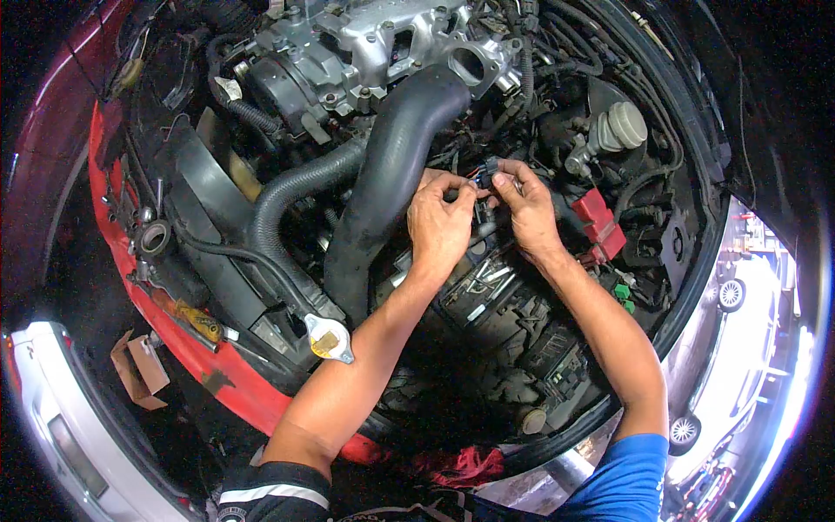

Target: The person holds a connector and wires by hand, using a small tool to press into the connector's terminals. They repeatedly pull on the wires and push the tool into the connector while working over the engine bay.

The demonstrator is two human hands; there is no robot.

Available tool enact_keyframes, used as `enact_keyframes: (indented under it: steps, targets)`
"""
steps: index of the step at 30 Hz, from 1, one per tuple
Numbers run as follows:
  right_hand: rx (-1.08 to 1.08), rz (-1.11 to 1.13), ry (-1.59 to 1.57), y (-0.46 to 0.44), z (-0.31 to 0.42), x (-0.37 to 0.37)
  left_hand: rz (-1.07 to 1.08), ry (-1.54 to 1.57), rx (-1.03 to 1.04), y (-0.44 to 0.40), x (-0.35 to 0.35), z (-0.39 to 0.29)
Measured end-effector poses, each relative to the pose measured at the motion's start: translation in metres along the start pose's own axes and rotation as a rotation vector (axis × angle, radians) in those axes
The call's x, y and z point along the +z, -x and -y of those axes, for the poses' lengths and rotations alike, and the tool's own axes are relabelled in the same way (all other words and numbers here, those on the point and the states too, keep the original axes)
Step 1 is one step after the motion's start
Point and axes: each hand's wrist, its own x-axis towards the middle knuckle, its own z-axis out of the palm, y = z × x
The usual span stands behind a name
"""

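In the engine bay my two hands meet just right of the thick black intake hose (393, 170). My right hand (529, 213) pinches a small dark electrical connector (489, 170) between thumb and fingers. Close beside it, my left hand (441, 224) is closed, thumb and fingertips pressed together at the connector's left side; whatever they hold is too small to make out. Below both hands, several metal tools (489, 285) lie on a dark tray-like surface. The radiator cap (329, 339) shows beside my left forearm.
A silver intake manifold (396, 30) with an open round port stands at the back. To the right are a brake fluid reservoir (622, 127) and a red terminal cover (598, 222). A ratchet (154, 209) and a yellow-handled tool (199, 322) lie along the red front edge (235, 383).
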Motion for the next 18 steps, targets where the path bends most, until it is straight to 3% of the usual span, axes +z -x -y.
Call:
enact_keyframes:
  steps: [10, 18]
  targets:
    - [0.030, -0.017, 0.021, -0.0020, 0.0025, -0.0021, 0.015, -0.036, 0.051, 0.0006, -0.0013, -0.0022]
    - [0.159, 0.006, -0.189, -0.0050, 0.0060, -0.0047, 0.021, -0.106, 0.018, 0.0015, -0.0005, -0.0026]
